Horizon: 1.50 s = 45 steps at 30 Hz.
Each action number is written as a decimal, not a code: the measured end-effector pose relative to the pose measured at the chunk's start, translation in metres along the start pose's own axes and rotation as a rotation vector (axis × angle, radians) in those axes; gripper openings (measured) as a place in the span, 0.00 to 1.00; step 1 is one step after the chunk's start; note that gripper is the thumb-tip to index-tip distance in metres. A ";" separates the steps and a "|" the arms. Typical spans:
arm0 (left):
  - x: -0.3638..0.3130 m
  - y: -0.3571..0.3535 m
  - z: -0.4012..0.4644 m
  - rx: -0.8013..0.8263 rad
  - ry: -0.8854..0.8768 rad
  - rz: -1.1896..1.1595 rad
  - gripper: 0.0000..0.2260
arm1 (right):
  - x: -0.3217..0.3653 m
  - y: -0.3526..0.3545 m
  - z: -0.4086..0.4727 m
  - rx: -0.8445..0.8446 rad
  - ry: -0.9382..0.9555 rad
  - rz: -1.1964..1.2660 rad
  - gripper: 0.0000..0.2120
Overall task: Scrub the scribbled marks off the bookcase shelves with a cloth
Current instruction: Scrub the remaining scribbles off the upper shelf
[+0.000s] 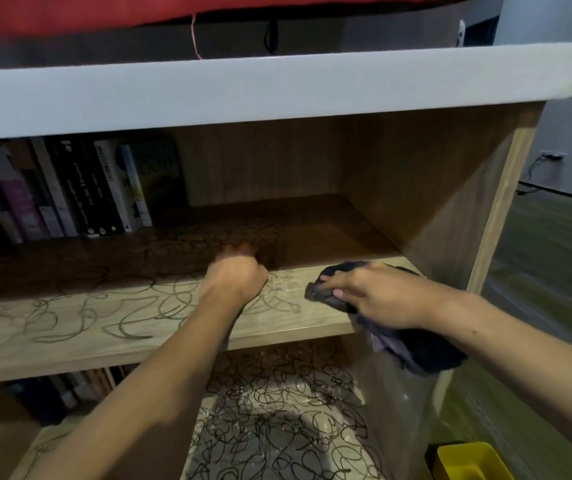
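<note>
Two hands work at the middle shelf (160,327) of a wooden bookcase (495,216). Toward the right, the right hand (374,296) presses a dark cloth (426,355) against the shelf's near edge, its fingers curled over the bunched fabric, while the loose end of the cloth hangs down past the front lip. Just left of it, the left hand (234,277) rests on the shelf with its fingers curled into a loose fist; nothing shows in its grasp.

Looping dark scribbles (70,313) cover the shelf from the left hand out to the left edge and run back into the shadowed far part of the board. Under the cloth, the right end of the shelf looks bare of marks. On the shelf below (277,417), a denser tangle of black scribbles lies amid whitish specks. A row of books (70,192) stands upright at the far left of the middle shelf. A yellow tub (468,462) sits on the floor, near right.
</note>
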<state>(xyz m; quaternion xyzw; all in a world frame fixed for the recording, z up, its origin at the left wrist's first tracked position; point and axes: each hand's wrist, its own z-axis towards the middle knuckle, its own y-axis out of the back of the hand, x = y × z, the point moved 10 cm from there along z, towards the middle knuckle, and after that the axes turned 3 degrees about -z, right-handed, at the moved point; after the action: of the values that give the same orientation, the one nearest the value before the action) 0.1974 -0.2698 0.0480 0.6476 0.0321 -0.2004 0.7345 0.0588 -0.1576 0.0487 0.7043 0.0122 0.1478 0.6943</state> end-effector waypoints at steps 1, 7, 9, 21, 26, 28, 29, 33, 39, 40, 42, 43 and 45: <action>0.000 0.000 0.000 0.002 -0.006 -0.008 0.17 | -0.013 0.004 0.014 -0.017 -0.055 -0.009 0.17; 0.009 -0.002 0.024 -0.007 -0.038 -0.093 0.17 | -0.015 -0.008 0.053 -0.090 -0.118 0.072 0.15; 0.021 -0.003 0.041 -0.006 -0.043 -0.088 0.19 | -0.032 -0.002 0.062 -0.069 -0.169 0.103 0.16; 0.039 -0.006 0.104 -0.047 -0.130 -0.081 0.20 | -0.101 0.010 0.147 -0.157 -0.387 -0.008 0.20; 0.056 -0.009 0.129 -0.025 -0.062 -0.100 0.20 | -0.125 0.013 0.218 -0.183 -0.437 0.073 0.19; 0.061 -0.013 0.138 -0.001 -0.050 -0.108 0.20 | -0.103 0.005 0.243 -0.159 -0.361 0.128 0.19; 0.066 -0.014 0.143 0.007 -0.042 -0.108 0.21 | -0.088 0.000 0.253 -0.132 -0.303 0.143 0.19; 0.078 -0.015 0.161 0.032 -0.020 -0.118 0.22 | -0.093 -0.001 0.270 -0.144 -0.267 0.134 0.17; 0.083 -0.020 0.175 0.005 -0.037 -0.115 0.20 | -0.137 0.020 0.294 -0.289 -0.438 0.152 0.19; 0.084 -0.021 0.176 0.001 -0.037 -0.107 0.20 | -0.124 0.018 0.303 -0.287 -0.414 0.131 0.19; 0.084 -0.018 0.177 -0.006 -0.046 -0.100 0.20 | -0.086 0.014 0.320 -0.280 -0.290 0.106 0.19; 0.083 -0.017 0.177 -0.007 -0.058 -0.106 0.20 | -0.073 0.008 0.329 -0.236 -0.226 0.096 0.19; 0.079 -0.016 0.175 -0.005 -0.085 -0.108 0.25 | -0.068 0.001 0.332 -0.120 -0.171 0.019 0.19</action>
<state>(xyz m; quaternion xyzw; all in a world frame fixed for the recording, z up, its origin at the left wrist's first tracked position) 0.2270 -0.4593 0.0365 0.6341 0.0361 -0.2669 0.7248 0.0688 -0.4965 0.0392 0.6715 -0.0626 0.0939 0.7324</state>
